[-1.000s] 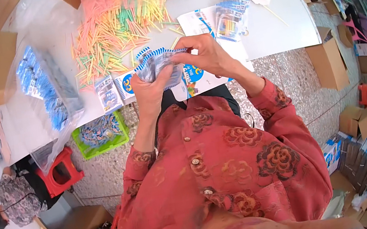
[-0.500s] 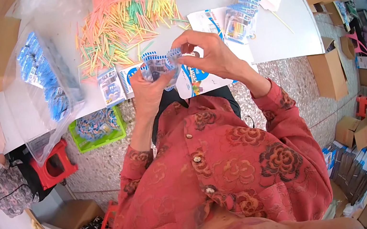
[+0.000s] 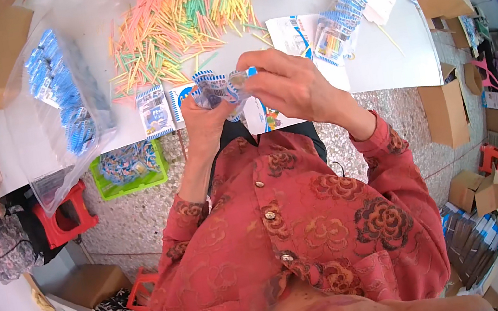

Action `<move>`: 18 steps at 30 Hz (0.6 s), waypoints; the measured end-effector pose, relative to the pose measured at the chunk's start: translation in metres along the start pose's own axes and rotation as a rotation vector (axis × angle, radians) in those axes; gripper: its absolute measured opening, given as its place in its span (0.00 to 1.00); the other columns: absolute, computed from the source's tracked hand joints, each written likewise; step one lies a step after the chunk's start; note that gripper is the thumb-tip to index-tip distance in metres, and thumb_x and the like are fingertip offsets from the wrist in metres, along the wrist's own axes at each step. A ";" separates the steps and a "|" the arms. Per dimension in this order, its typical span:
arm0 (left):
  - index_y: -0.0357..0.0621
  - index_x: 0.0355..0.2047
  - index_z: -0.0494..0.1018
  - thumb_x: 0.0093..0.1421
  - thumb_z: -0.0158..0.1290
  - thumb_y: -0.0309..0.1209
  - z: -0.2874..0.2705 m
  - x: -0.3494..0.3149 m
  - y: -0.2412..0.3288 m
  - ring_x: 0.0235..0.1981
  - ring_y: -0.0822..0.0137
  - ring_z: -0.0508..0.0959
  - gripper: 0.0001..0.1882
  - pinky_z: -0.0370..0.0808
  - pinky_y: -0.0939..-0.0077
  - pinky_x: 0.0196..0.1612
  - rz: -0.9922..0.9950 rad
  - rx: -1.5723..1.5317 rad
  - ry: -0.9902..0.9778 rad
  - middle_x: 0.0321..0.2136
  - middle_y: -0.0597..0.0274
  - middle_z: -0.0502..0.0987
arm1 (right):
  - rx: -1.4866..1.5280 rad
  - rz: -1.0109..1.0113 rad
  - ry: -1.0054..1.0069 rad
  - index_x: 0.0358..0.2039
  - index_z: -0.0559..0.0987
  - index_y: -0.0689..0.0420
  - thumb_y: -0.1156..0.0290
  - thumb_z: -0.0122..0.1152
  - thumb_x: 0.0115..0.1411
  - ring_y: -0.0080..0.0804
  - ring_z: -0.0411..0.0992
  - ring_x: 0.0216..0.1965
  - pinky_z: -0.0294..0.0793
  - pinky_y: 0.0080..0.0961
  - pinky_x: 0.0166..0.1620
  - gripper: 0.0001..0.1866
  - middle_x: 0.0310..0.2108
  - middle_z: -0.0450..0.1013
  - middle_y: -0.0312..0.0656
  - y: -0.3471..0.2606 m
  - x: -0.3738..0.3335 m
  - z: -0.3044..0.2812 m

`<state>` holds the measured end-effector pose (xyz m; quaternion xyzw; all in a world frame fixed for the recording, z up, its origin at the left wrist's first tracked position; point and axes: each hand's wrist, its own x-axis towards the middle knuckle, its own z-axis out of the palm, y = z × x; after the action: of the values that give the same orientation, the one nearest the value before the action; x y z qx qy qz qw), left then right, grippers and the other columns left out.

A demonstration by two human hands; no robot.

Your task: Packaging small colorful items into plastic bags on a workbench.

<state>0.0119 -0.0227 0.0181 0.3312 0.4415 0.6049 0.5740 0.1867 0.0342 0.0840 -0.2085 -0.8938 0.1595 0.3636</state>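
A small clear plastic packet with blue-striped edges (image 3: pixel 210 91) is held up at the table's front edge. My left hand (image 3: pixel 202 122) is closed around its lower left part, thumb across the front. My right hand (image 3: pixel 293 85) pinches the packet's right edge, which is bent and crumpled. What the packet contains is hard to make out. Just left of my left hand lies a flat blue-and-white packet (image 3: pixel 154 113) on the table. Under and behind my right hand are white printed cards (image 3: pixel 272 114), partly covered.
A heap of pink, yellow and green sticks (image 3: pixel 176 32) lies ahead. Filled blue packets (image 3: pixel 62 94) rest in clear plastic at left, others (image 3: pixel 340 20) at right. A green crate (image 3: pixel 136 189) of packets stands below the table. A seated person (image 3: pixel 9 238) works at far left.
The view has shifted slightly. My right hand has turned, its back showing more, still at the packet's right edge. The person at far left has stretched an arm toward the packets there.
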 end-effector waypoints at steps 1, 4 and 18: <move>0.39 0.33 0.72 0.47 0.59 0.19 -0.003 -0.001 -0.001 0.28 0.78 0.75 0.12 0.73 0.83 0.34 -0.004 0.038 0.000 0.29 0.67 0.77 | 0.013 -0.008 -0.020 0.33 0.75 0.57 0.81 0.62 0.44 0.32 0.71 0.33 0.72 0.25 0.33 0.13 0.40 0.69 0.39 0.001 -0.001 0.002; 0.38 0.34 0.73 0.46 0.58 0.17 -0.010 -0.005 0.000 0.29 0.77 0.75 0.13 0.73 0.82 0.35 -0.013 0.045 0.004 0.30 0.66 0.77 | 0.234 0.114 -0.031 0.33 0.75 0.57 0.81 0.60 0.46 0.25 0.70 0.31 0.71 0.21 0.31 0.11 0.40 0.70 0.38 0.005 0.000 0.007; 0.35 0.33 0.74 0.45 0.58 0.14 -0.054 -0.015 0.005 0.28 0.75 0.76 0.13 0.73 0.82 0.34 0.071 -0.005 0.237 0.28 0.64 0.77 | -0.232 0.465 -0.049 0.38 0.71 0.58 0.58 0.61 0.51 0.55 0.71 0.32 0.72 0.41 0.33 0.20 0.37 0.69 0.49 0.101 0.018 0.100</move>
<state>-0.0373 -0.0456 0.0028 0.2710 0.4928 0.6608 0.4970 0.1289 0.1164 -0.0179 -0.4446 -0.8428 0.1400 0.2692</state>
